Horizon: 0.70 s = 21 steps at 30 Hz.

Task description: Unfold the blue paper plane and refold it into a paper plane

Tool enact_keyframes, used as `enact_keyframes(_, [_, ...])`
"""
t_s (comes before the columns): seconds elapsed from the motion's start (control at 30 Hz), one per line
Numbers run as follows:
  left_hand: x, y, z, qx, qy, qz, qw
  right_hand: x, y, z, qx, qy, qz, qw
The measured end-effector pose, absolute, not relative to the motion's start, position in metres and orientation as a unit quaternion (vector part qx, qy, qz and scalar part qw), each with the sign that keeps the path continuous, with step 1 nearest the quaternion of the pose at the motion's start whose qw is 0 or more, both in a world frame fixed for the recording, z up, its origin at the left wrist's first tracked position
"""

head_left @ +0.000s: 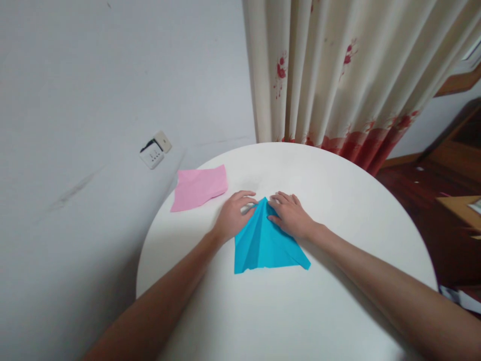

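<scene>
A bright blue sheet of paper [272,253] lies on the white round table [338,195]. It has pleat-like creases running down from a peak at its far end, and its near edge is uneven. My left hand [233,215] is at the sheet's upper left side, its thumb and curled fingers on the edge by the peak. On the opposite side, my right hand [291,214] grips the upper right edge with thumb and fingertips. Farther back to the left rests a pink sheet of paper [200,187], which neither hand touches.
A pale wall with a socket [152,154] borders the table on the left. Behind the table hangs a cream curtain [323,75] with red patterns. Dark wooden flooring [409,195] and a light wooden surface [460,210] show at the right.
</scene>
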<state>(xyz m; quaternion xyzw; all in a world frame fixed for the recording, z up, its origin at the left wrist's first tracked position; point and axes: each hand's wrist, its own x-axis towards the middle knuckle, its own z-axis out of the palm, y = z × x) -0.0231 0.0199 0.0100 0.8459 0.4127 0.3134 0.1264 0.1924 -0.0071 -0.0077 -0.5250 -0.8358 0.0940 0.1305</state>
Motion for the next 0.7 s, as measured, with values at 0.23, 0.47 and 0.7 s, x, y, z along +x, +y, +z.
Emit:
enact_keyframes(0.23, [-0.022, 0.012, 0.010, 0.903, 0.368, 0.181, 0.126, 0.199, -0.003, -0.008, -0.522, -0.840, 0.111, 0.098])
enact_keyframes(0.47, [-0.025, 0.013, 0.007, 0.918, 0.348, 0.129, 0.136, 0.203, -0.003, -0.006, -0.514, -0.845, 0.120, 0.088])
enact_keyframes(0.7, [-0.029, 0.015, 0.006, 0.941, 0.303, 0.055, 0.143, 0.206, -0.003, -0.002, -0.518, -0.842, 0.130, 0.075])
